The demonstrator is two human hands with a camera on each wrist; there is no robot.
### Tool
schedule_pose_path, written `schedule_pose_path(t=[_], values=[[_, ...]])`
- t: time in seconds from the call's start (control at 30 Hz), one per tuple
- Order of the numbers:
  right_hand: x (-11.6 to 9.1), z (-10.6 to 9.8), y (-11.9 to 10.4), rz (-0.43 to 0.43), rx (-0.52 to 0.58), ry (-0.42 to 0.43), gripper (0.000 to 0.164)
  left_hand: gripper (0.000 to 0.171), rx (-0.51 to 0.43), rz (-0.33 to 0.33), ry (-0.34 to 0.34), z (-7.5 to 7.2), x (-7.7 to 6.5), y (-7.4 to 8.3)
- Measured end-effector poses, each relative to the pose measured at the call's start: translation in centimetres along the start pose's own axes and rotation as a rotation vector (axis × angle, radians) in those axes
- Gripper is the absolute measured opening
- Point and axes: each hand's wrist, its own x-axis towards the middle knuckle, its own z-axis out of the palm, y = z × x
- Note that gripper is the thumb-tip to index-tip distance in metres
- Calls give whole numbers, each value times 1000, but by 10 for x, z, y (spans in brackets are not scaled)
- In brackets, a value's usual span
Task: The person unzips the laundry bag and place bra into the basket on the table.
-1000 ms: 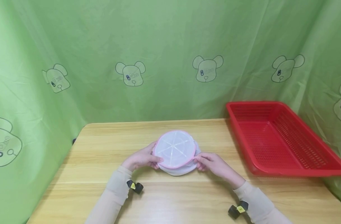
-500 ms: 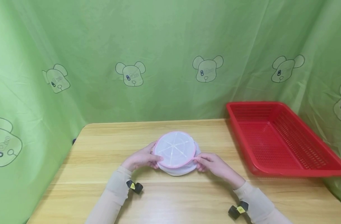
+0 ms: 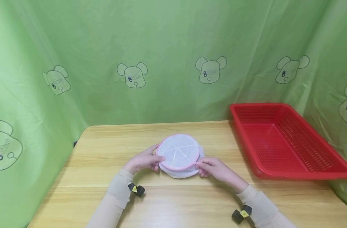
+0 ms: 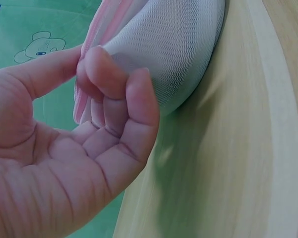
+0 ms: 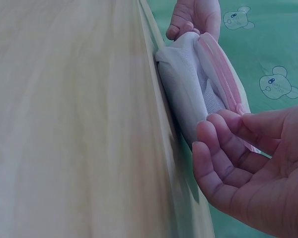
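Observation:
A round white mesh laundry bag [image 3: 177,150] with a pink zipper [image 5: 221,69] round its top rim sits low at the middle of the table, its lid marked by pale spokes. My left hand [image 3: 145,160] grips its left edge, thumb on top of the lid and fingers curled underneath, as the left wrist view shows. At the near right of the rim, my right hand [image 3: 216,167] pinches the zipper pull [image 5: 242,107] between thumb and forefinger. The mesh body bulges below the lid in the right wrist view. The inside of the bag is hidden.
A large red plastic basket [image 3: 253,152] with slotted walls stands on the right side of the wooden table [image 3: 110,202]. Green curtains [image 3: 170,95] printed with bear heads enclose the back and both sides.
The right hand has shifted slightly left and toward the near side along the rim with the zipper pull. The left hand and the lid have tilted or shifted only a little.

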Motion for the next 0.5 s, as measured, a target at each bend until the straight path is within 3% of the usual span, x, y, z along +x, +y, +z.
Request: schedule_pose_path(t=[0.5], values=[[-2, 7, -3, 6, -6, -36, 31, 91, -2, 13, 15, 2, 2, -2]])
